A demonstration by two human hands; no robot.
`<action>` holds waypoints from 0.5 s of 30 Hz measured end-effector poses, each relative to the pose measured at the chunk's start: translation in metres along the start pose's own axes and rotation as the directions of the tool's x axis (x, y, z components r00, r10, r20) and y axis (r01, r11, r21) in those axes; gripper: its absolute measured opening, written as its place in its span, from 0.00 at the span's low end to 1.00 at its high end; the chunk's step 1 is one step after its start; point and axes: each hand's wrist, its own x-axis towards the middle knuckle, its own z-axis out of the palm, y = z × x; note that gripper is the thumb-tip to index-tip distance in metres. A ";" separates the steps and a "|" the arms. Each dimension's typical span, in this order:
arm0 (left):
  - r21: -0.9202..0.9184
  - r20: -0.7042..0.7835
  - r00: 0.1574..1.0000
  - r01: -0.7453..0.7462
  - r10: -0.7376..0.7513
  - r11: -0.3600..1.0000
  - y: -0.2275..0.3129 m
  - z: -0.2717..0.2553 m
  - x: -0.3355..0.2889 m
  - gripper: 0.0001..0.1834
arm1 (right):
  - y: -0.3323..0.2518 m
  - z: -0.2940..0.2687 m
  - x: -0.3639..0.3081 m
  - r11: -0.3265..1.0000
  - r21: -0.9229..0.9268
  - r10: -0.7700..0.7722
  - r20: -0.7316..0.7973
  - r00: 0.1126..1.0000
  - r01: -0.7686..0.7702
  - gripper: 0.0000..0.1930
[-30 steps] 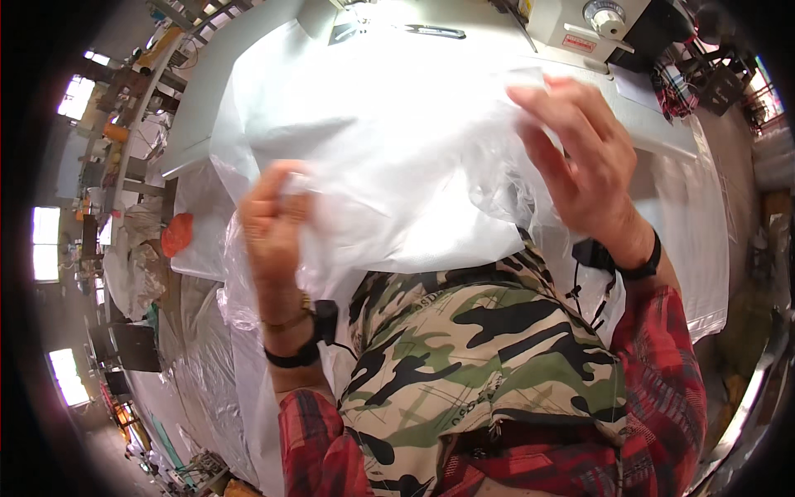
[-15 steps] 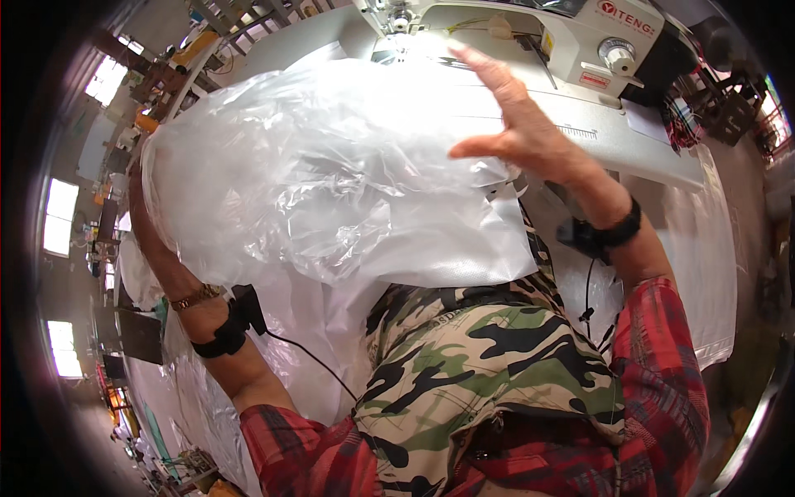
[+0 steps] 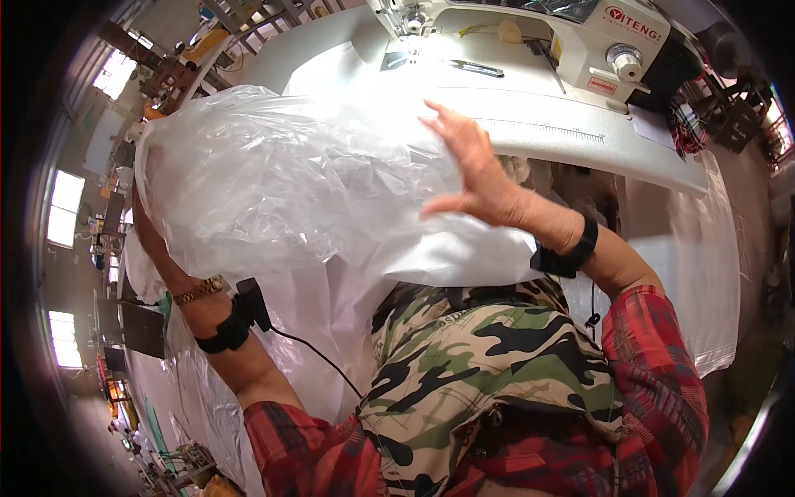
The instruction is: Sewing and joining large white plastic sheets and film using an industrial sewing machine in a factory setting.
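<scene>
A large crumpled sheet of clear plastic film (image 3: 273,190) spreads over the front of the sewing machine table and my lap. White sheet material (image 3: 464,253) lies under its right side, above my camouflage apron. At the film's far left edge, my left hand (image 3: 157,161) is behind or inside the film, so its fingers are hidden. My right hand (image 3: 480,170) hovers at the film's right side, thumb and fingers spread apart with nothing between them.
A white sewing machine (image 3: 609,50) stands at the back right, its needle area (image 3: 411,37) brightly lit. A slim dark tool (image 3: 476,68) lies on the machine bed. More clear plastic (image 3: 696,282) hangs at the right. A black cable (image 3: 319,352) runs from my left wrist.
My right hand has moved left and toward me. The film has drawn back from the machine and sunk lower, uncovering the bed and the slim dark tool.
</scene>
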 end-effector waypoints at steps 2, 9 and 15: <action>-0.032 0.008 1.000 0.006 -0.006 0.999 -0.001 0.005 0.002 0.24 | 0.006 0.020 -0.020 0.971 -0.223 -0.038 0.208 0.977 0.085 0.61; -0.154 0.111 0.994 0.008 0.010 0.988 0.008 -0.021 -0.007 0.26 | 0.008 0.059 0.005 0.978 -0.201 0.053 0.030 0.998 -0.046 0.34; -0.325 0.152 0.984 -0.041 0.094 0.945 0.020 0.000 0.003 0.24 | 0.022 0.033 0.051 0.787 0.370 0.426 0.253 0.869 -0.494 0.12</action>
